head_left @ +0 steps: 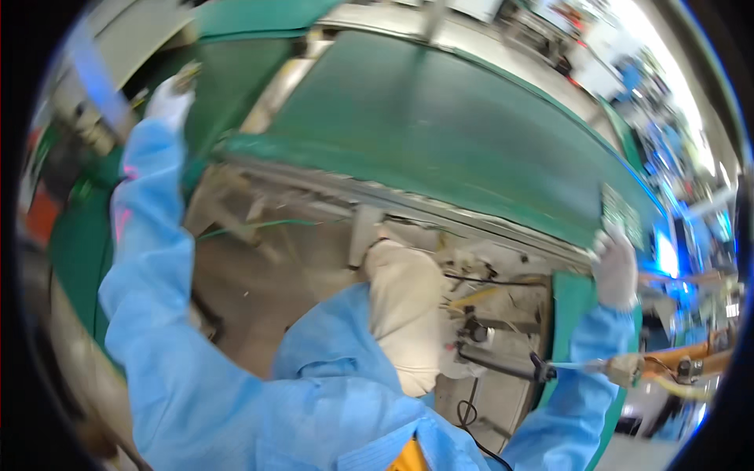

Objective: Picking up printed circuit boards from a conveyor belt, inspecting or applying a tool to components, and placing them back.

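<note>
Both my arms, in blue sleeves, are spread wide over green-topped surfaces. My left hand (170,104), in a white glove, reaches to the far left with its fingers closed around a small greenish-brown item (187,77), too blurred to name. On the far right my right hand (616,271), gloved as well, grips the near end of a green circuit board (621,212). That board is tilted up beside the right end of the green mat (440,125).
A metal rail (330,184) runs along the mat's near edge. An orange-brown arm with a cable (675,363) juts in at the lower right. A grey frame with black fittings (503,361) stands below the bench. Blue-lit equipment (667,251) lies beyond my right hand.
</note>
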### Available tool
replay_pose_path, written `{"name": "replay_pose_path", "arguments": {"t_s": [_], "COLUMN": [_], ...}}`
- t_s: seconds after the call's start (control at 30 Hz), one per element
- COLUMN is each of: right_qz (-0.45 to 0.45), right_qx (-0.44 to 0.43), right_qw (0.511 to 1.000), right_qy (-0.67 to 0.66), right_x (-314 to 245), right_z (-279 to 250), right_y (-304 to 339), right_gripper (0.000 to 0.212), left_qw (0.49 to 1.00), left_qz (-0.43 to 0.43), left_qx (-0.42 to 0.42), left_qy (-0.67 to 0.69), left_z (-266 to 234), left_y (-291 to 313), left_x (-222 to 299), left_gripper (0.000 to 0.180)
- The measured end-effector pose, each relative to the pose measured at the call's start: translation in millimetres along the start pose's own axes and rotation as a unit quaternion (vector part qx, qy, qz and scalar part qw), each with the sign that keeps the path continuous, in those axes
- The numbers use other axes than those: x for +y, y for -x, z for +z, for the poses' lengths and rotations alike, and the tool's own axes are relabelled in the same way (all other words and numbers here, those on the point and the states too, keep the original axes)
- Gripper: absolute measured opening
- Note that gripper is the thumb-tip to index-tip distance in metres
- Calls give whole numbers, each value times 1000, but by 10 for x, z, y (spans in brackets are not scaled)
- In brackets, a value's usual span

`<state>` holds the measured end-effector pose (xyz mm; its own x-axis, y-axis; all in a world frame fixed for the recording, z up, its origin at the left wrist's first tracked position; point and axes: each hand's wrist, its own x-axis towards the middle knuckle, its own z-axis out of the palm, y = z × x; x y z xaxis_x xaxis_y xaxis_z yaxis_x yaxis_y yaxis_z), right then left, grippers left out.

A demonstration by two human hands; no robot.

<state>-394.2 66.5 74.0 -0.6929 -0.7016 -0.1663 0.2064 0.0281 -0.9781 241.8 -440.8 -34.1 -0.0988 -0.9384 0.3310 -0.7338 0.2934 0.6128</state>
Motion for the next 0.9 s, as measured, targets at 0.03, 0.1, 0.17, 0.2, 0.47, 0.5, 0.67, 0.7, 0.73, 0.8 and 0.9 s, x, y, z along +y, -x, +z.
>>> {"name": "replay_pose_path", "arguments": {"t_s": [0.03,0.1,0.17,0.2,0.47,0.5,0.67,0.7,0.73,0.8,0.9], "right_qz": [-11,-41,-57,-59,-238,-273,-125,-126,-151,-197,-327], "right_qx": [-40,63,192,246,299,299,329,329,294,248,172], "right_qw": [999,989,949,917,599,601,592,592,571,565,592], "right_qy": [18,131,244,310,704,689,725,725,751,761,716], "right_x": [118,211,359,376,567,599,503,485,400,404,472], "right_z": [-277,-768,-913,-1067,-1983,-2011,-1834,-1763,-1550,-1325,-893], "right_y": [-368,-697,-1072,-1182,-1889,-1945,-2057,-2024,-1900,-1819,-1660], "right_gripper": [33,45,44,44,50,51,47,47,43,35,31], "left_qw": [998,998,998,997,982,983,986,978,966,939,916], "left_qz": [34,-44,11,22,74,72,122,168,235,340,399], "left_qx": [44,28,57,64,135,133,73,58,41,22,-46], "left_qy": [40,24,12,-40,-109,-106,90,109,99,54,15], "left_z": [-286,54,-521,-629,33,-4,793,943,1120,1457,1736], "left_y": [-207,-283,-523,-628,-613,-617,424,557,641,863,1314], "left_x": [-780,-1004,-1580,-1637,-940,-625,2013,2350,2564,2995,3609], "left_gripper": [53,67,63,61,55,55,45,43,42,40,46]}}
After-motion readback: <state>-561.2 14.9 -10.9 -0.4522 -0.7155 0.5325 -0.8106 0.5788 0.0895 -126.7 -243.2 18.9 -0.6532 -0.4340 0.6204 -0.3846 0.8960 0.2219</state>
